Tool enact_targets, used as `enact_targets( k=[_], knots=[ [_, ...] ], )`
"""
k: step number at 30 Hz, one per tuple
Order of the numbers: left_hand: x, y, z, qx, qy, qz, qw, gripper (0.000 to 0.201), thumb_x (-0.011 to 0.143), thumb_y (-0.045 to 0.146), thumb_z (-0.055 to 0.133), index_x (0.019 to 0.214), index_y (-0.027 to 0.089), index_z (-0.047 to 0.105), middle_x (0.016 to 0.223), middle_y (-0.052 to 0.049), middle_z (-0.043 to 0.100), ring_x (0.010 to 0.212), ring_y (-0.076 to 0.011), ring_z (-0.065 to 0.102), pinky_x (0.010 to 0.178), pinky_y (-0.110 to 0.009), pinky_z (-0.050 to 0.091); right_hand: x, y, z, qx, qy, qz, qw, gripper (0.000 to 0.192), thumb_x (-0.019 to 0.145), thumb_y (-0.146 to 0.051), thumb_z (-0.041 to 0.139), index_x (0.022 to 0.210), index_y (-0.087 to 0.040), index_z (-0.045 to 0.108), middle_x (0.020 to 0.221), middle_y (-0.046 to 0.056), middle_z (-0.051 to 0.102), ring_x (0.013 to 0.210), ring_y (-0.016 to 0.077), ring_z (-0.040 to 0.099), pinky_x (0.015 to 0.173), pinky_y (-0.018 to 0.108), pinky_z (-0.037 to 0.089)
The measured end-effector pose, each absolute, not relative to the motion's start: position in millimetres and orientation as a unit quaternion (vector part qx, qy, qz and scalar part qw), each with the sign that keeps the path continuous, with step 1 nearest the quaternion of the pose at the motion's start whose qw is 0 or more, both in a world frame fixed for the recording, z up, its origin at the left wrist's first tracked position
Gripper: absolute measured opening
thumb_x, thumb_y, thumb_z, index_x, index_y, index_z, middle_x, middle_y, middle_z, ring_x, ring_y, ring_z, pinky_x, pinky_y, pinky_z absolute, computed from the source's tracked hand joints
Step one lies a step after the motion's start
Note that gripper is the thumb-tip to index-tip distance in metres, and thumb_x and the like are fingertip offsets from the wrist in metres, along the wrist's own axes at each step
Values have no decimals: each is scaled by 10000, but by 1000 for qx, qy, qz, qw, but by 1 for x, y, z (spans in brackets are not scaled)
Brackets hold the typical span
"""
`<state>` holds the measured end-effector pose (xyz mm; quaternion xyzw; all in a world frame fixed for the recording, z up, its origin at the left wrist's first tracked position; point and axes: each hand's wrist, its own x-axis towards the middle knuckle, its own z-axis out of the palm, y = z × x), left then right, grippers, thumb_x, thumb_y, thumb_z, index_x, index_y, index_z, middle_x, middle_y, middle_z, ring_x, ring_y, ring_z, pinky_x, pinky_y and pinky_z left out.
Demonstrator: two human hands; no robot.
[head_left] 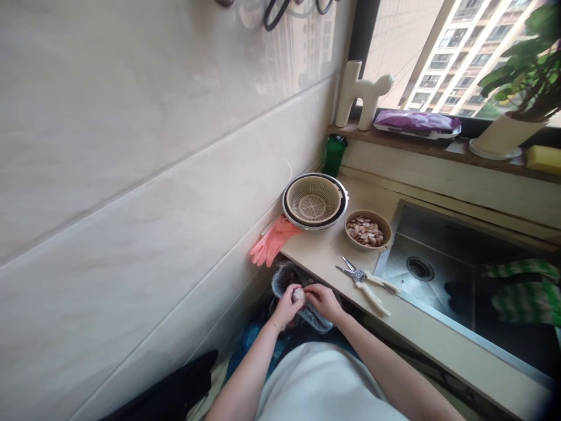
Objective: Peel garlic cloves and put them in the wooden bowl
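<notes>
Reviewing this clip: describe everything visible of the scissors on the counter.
The scissors have metal-looking blades and thick cream handles, plastic by their look. They lie open on the counter, near the bowl, blades pointing toward the tiled wall. The handles are spread apart, one ending at the rim of the sink. The right hand is clear of them.
</notes>
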<state>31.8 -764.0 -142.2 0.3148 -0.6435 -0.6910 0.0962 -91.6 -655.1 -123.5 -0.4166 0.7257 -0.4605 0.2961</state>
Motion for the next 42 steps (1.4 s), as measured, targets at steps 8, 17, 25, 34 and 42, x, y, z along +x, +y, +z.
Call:
enact_targets(
  k=[8,17,25,34,42],
  knots=[
    [25,-757,-150,347,-535,-757,147,524,655,279,716,1146,190,557,1162,-104,599,1043,-216,568,925,-362,437,-81,-660,-146,-238,612,-596,463,473,653,-494,673,998,-179,592,944,76,685,891,235,636,786,386,504],
    [24,-764,-143,318,-737,-583,128,296,725,269,611,1004,178,647,1014,-98,665,892,-213,629,832,-353,491,-79,-650,-139,-154,628,-607,461,435,601,-495,700,862,-180,553,737,14,636,646,156,602,569,281,499],
    [23,-762,-131,293,-806,-499,121,115,769,245,538,788,186,636,783,-58,685,721,-187,637,677,-293,479,-80,-647,-138,-197,654,-601,415,351,625,-395,691,858,-175,548,776,23,635,652,150,586,603,286,494],
    [17,-750,-122,325,-853,-398,95,140,740,112,504,736,154,637,747,-60,677,671,-164,608,653,-273,447,-80,-645,-142,-246,717,-553,347,288,667,-399,656,835,-177,584,787,37,664,708,174,607,651,290,498],
    [17,-748,-126,307,-878,-355,91,168,759,82,470,718,145,620,753,-70,661,727,-170,600,693,-274,435,-76,-642,-139,-193,693,-587,372,317,635,-411,689,821,-180,576,772,31,657,691,172,598,639,291,484]
  ],
)
